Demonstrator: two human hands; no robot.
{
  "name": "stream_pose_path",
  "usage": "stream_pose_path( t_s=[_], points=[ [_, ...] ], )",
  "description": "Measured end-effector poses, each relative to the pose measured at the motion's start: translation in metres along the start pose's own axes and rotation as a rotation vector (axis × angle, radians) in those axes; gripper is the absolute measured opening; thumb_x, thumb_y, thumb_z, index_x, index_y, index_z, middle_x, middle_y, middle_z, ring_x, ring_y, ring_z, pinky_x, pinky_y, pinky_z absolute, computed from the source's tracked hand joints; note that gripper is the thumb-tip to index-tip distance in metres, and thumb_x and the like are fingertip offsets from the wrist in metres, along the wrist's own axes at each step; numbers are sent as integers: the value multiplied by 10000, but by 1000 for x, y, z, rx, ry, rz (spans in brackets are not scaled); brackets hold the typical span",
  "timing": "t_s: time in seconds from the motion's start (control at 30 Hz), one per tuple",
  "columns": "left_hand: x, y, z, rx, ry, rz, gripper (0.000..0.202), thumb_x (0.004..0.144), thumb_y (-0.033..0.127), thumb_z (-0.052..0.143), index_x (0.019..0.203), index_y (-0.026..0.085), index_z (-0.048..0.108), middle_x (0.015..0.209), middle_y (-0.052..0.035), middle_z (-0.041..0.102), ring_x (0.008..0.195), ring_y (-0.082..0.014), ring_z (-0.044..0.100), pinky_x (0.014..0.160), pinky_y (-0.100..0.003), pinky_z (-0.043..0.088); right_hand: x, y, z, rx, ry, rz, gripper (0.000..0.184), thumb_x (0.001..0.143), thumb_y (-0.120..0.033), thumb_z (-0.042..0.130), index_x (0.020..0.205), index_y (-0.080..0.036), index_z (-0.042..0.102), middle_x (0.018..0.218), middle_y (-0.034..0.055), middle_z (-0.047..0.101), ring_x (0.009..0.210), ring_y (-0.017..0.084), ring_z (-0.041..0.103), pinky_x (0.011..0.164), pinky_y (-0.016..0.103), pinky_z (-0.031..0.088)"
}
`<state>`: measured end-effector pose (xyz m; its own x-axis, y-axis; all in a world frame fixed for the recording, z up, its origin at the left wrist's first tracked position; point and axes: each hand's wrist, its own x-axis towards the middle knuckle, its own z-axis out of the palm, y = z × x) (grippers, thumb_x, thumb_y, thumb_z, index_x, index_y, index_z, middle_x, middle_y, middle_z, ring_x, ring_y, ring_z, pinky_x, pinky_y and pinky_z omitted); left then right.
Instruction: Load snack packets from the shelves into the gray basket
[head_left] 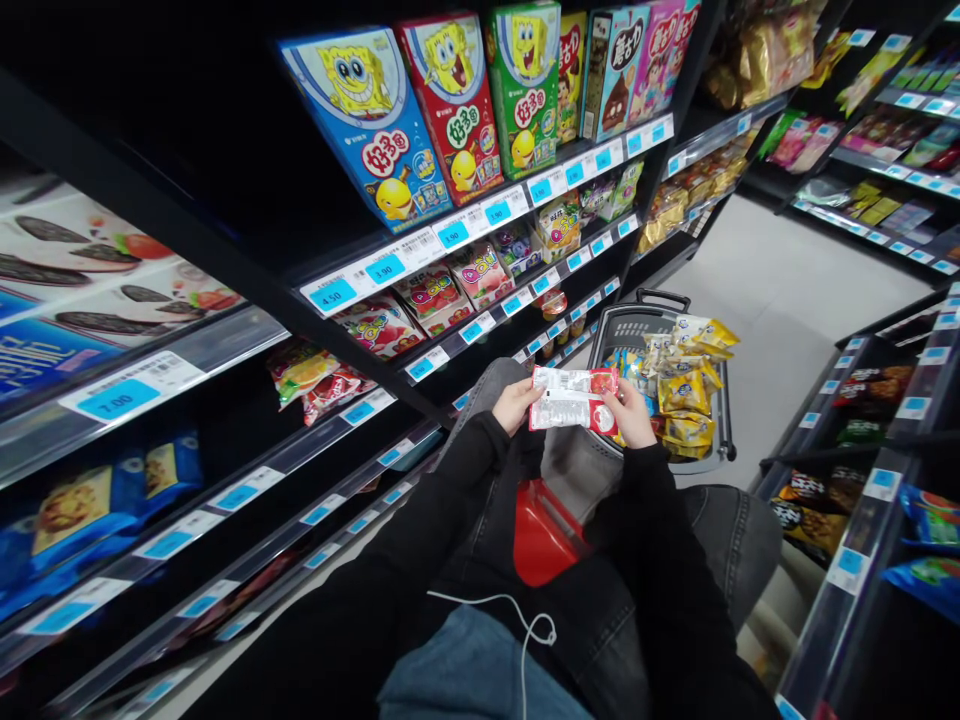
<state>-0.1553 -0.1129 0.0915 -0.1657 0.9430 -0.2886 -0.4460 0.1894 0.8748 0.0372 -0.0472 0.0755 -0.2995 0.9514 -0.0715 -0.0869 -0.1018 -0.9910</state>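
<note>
Between my two hands is a small red and white snack packet (574, 400), its printed back turned up toward me. My left hand (514, 406) pinches its left end. At the right end, my right hand (631, 414) grips the packet with thumb on top. Just beyond my right hand stands a grey shopping basket (609, 325) filled with several yellow and blue snack bags (682, 392). To the left, red gummy candy packets (431, 297) sit on the shelf nearest my hands.
Boxed snacks (454, 110) line the upper shelf, above price labels (453, 232). Blue snack packs (97, 510) are on the lower left shelf. Another rack (847, 570) stands close on the right. A red stool (547, 535) is between my legs, and pale floor (795, 260) shows beyond the basket.
</note>
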Motion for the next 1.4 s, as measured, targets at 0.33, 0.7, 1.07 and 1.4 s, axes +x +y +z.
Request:
stream_pose_path(
  t_s=[0.33,0.7,1.07,1.4],
  points=[
    [0,-1,-3,295,25,164,497,495,314,782,937,133,644,862,-49,660,735,-156,601,712,-268,465,-2,8,0,-121,-98,-91,319,651,-297,655,945,-175,643,1009,67,646,936,214,580,852,368,456],
    [3,-2,-5,297,49,102,366,381,179,784,711,129,634,642,23,586,603,-121,522,627,-254,431,-2,8,2,-66,-168,-17,172,633,-248,654,790,-180,670,802,5,652,737,149,574,726,277,440],
    [3,-3,-8,449,149,239,151,490,202,737,629,156,701,710,-22,647,733,-160,567,732,-269,420,-4,8,4,-24,-268,17,220,642,-237,617,830,-212,729,893,28,702,866,194,607,801,313,440],
    [2,-4,-6,446,135,372,99,523,201,705,621,195,722,833,-29,592,849,-184,556,818,-311,430,-7,-4,15,103,-97,57,182,561,-215,552,624,-210,723,658,1,684,658,153,573,639,256,412]
  ],
)
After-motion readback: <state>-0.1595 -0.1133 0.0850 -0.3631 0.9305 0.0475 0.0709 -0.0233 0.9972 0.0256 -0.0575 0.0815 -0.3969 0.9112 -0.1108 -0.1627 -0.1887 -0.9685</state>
